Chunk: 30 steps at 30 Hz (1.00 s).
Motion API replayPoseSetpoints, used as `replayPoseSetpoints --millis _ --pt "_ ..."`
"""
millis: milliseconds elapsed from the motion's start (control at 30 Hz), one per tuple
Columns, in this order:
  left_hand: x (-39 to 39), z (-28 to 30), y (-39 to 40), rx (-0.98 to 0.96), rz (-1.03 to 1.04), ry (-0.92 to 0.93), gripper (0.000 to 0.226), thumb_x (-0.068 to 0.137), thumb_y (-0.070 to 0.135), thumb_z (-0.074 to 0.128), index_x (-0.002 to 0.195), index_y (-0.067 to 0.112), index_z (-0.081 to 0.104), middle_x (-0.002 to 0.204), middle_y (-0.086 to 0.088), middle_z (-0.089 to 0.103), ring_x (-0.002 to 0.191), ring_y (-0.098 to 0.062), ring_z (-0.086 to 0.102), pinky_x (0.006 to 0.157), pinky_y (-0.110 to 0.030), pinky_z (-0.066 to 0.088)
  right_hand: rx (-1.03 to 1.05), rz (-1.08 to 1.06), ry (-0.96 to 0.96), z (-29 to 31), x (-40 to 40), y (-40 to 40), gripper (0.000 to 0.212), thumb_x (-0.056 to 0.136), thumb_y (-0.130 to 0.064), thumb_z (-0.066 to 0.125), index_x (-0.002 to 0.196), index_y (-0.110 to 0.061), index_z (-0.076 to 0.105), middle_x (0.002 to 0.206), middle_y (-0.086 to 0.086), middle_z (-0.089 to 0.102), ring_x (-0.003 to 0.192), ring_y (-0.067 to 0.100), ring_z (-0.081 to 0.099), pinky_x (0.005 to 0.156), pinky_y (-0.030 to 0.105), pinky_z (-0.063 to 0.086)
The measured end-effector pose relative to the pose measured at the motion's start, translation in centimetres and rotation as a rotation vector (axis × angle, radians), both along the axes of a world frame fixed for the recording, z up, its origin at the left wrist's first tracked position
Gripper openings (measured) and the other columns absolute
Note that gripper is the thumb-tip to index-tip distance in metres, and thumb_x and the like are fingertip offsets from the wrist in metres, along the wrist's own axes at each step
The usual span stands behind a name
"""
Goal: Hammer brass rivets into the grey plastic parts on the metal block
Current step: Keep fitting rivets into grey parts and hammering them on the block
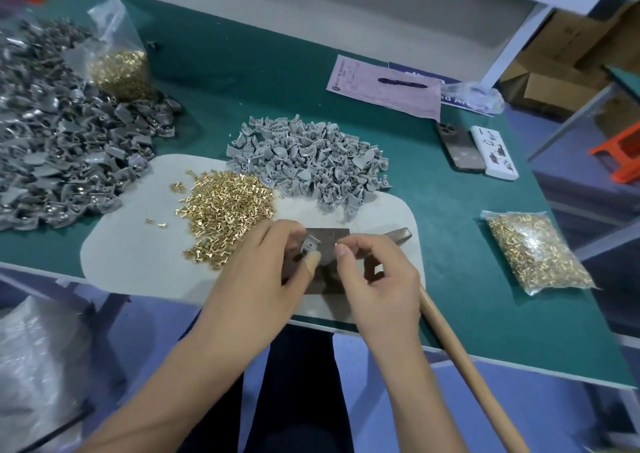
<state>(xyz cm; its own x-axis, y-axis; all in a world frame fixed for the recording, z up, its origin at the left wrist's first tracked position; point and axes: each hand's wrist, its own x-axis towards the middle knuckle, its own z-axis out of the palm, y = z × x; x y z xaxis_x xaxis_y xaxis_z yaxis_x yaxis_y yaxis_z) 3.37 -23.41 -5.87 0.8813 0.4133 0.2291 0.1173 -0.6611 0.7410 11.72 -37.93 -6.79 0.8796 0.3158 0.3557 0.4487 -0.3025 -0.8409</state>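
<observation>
Brass rivet [336, 244] pinched by right hand [377, 279]; left hand [263, 276] grips grey part [311, 244] on metal block [329, 238]. Not yet hammered. Large unriveted pile [308, 161] remains at centre frame.

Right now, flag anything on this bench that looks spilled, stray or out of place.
A few brass rivets lie scattered on the grey mat, apart from the main rivet pile. The hammer's wooden handle sticks out past the table edge. Otherwise nothing stands out.

Green-topped workbench [450, 210] standing on blue floor [398, 400]; white shelf frame [512, 40] rising behind, cardboard boxes [568, 57] sitting right, orange stool [620, 154] showing beyond
</observation>
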Motion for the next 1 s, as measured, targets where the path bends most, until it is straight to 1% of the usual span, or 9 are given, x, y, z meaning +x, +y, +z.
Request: replayPoseSetpoints --millis 100,200,267,367,467,533,633,867,1000 --pt "0.3 -0.2 -0.3 0.029 0.017 0.015 0.018 0.09 0.024 0.066 0.107 0.027 0.059 0.102 0.016 0.05 0.096 -0.004 0.05 0.084 -0.033 0.05 -0.137 0.095 -0.101 0.6 1.1 0.5 0.007 0.089 -0.024 0.069 0.091 -0.029 0.073 0.092 -0.014 0.067 0.091 0.011 0.065 0.076 0.029 0.051" --pt "0.5 0.2 0.1 0.037 0.021 0.012 0.015 0.09 0.015 0.064 0.102 0.023 0.063 0.098 0.012 0.053 0.089 -0.009 0.052 0.081 -0.038 0.051 -0.285 0.098 -0.193 1.1 1.6 0.9 0.006 0.09 -0.033 0.065 0.094 -0.035 0.069 0.097 -0.018 0.063 0.088 0.004 0.061 0.069 0.03 0.052" --pt "0.5 0.4 0.4 0.053 0.012 0.016 0.013 0.091 0.013 0.065 0.1 0.022 0.065 0.095 0.01 0.053 0.086 -0.01 0.053 0.08 -0.037 0.05 -0.34 0.089 -0.244 1.3 1.9 0.8 0.006 0.089 -0.036 0.064 0.094 -0.037 0.067 0.098 -0.019 0.061 0.082 0.0 0.057 0.065 0.024 0.05" --pt "0.5 0.7 1.1 0.094 -0.011 0.049 0.011 0.093 0.02 0.064 0.103 0.024 0.067 0.097 0.01 0.052 0.088 -0.009 0.051 0.078 -0.034 0.048 -0.333 0.15 -0.211 1.6 2.2 0.6 0.006 0.087 -0.032 0.068 0.091 -0.035 0.069 0.095 -0.019 0.061 0.076 -0.005 0.055 0.064 0.011 0.039" --pt "0.7 0.9 1.6 0.163 -0.065 0.093 0.01 0.096 0.024 0.06 0.105 0.024 0.063 0.101 0.009 0.05 0.095 -0.012 0.052 0.078 -0.035 0.048 -0.366 0.196 -0.18 1.9 2.2 0.7 0.006 0.086 -0.03 0.07 0.09 -0.034 0.071 0.093 -0.017 0.062 0.076 -0.002 0.056 0.065 0.017 0.042" --pt "0.8 1.0 1.6 0.252 -0.075 0.11 0.011 0.096 0.026 0.057 0.106 0.023 0.06 0.104 0.009 0.049 0.097 -0.012 0.053 0.075 -0.031 0.046 -0.404 0.201 -0.177 1.9 2.0 0.8 0.006 0.085 -0.032 0.071 0.09 -0.035 0.071 0.094 -0.016 0.063 0.078 0.001 0.059 0.065 0.027 0.049" --pt "0.9 1.0 1.6 0.292 -0.074 0.112 0.01 0.097 0.028 0.056 0.106 0.025 0.059 0.105 0.011 0.05 0.097 -0.01 0.052 0.071 -0.026 0.04 -0.459 0.186 -0.195 1.9 1.7 1.1 0.006 0.086 -0.032 0.07 0.091 -0.035 0.07 0.094 -0.016 0.062 0.079 0.001 0.059 0.065 0.033 0.052" --pt "0.9 0.8 2.0 0.222 -0.073 0.096 0.012 0.096 0.028 0.058 0.107 0.029 0.062 0.106 0.012 0.052 0.099 -0.009 0.055 0.073 -0.036 0.05 -0.594 0.198 -0.246 3.1 1.7 1.7 0.006 0.086 -0.032 0.066 0.092 -0.033 0.07 0.09 -0.017 0.066 0.085 0.003 0.061 0.065 0.034 0.052" --pt "1.0 0.5 2.2 0.196 -0.07 0.071 0.013 0.093 0.024 0.064 0.105 0.029 0.066 0.102 0.012 0.054 0.094 -0.009 0.056 0.07 -0.034 0.051 -0.739 0.215 -0.344 4.2 1.7 2.3 0.005 0.085 -0.032 0.065 0.087 -0.03 0.069 0.083 -0.013 0.064 0.082 0.01 0.061 0.056 0.028 0.039"
